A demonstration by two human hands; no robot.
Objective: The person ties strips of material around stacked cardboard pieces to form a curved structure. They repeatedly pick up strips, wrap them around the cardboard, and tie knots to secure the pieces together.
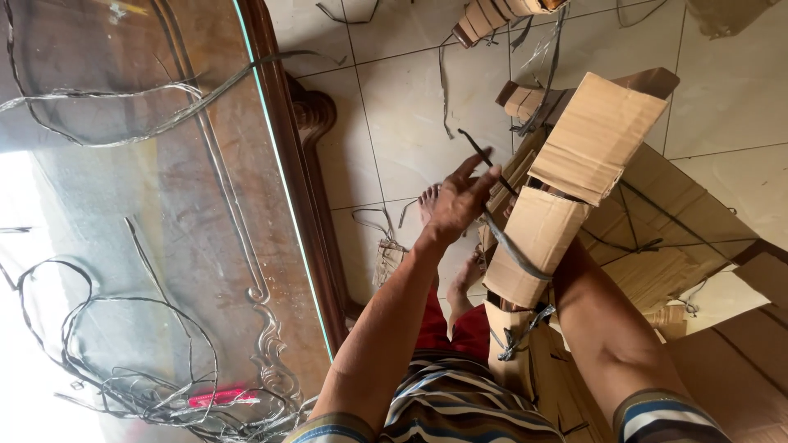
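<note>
The left hand [455,205] is raised over the floor [394,123], with its fingers [474,166] nearly straight. They pinch a thin dark strap [484,157] between thumb and forefinger. The right hand cannot be seen: its forearm goes behind the bundle [542,238], so it is not possible to tell whether its fingers are closed.

The bundle is a stack of folded brown cardboard. It stands in front of the person's lap, at about 2 o'clock from the left hand, and it leans against more flat cardboard [673,238] that lies on the floor. Its long axis runs from the lap at 6 o'clock up to about 1 o'clock, and the free upper end points away from the person. One band [515,250] goes slantwise around the middle part. The pinched strap runs from 11 o'clock down to 5 o'clock, toward the bundle.

The risks, as a judgement:
- The grip on the strap is light, so the strap may slip out if it is pulled hard.
- The top flap hangs open, so the stack may spread or bend there.
- The bundle seems to rest on one arm only; it may tip toward 3 o'clock.
- The bare foot [428,199] is near loose straps on the floor, which could catch it.

The counter [271,164] at 9 o'clock carries more tangled straps [123,369].
</note>
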